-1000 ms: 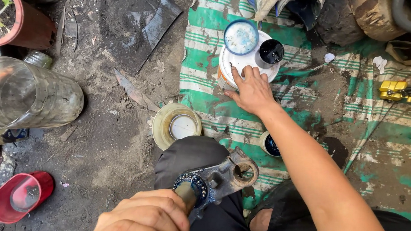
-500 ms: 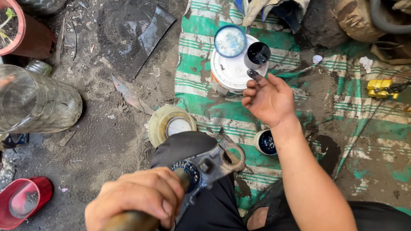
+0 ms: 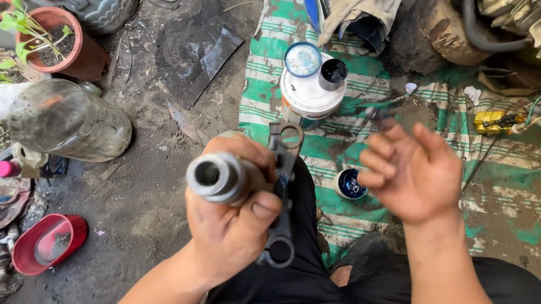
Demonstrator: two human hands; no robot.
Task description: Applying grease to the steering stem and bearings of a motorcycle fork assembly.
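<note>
My left hand (image 3: 233, 221) grips a greasy metal part (image 3: 220, 178), a steel tube end with a dark bracket (image 3: 283, 189) that has ring-shaped ends, held up over my lap. My right hand (image 3: 414, 172) hovers beside it, blurred, palm up and fingers apart, with dark grease on the fingertips and nothing visible in it. Below my right hand a small round tin of blue grease (image 3: 349, 184) lies on the green striped mat (image 3: 262, 77). Farther off stands a white bucket (image 3: 310, 101) with a blue lid (image 3: 303, 59) and a small black cup (image 3: 332, 74) on top.
A large dirty plastic bottle (image 3: 68, 120) lies on the dirt at left, near a terracotta plant pot (image 3: 57, 42) and a red bowl (image 3: 49, 245). A yellow part (image 3: 494, 122) with wires sits on the mat at right. Engine parts and rags crowd the far edge.
My left hand lifted the metal part up toward the camera, tube end now facing me. My right hand left the bucket top and came back beside the part, fingers apart.
</note>
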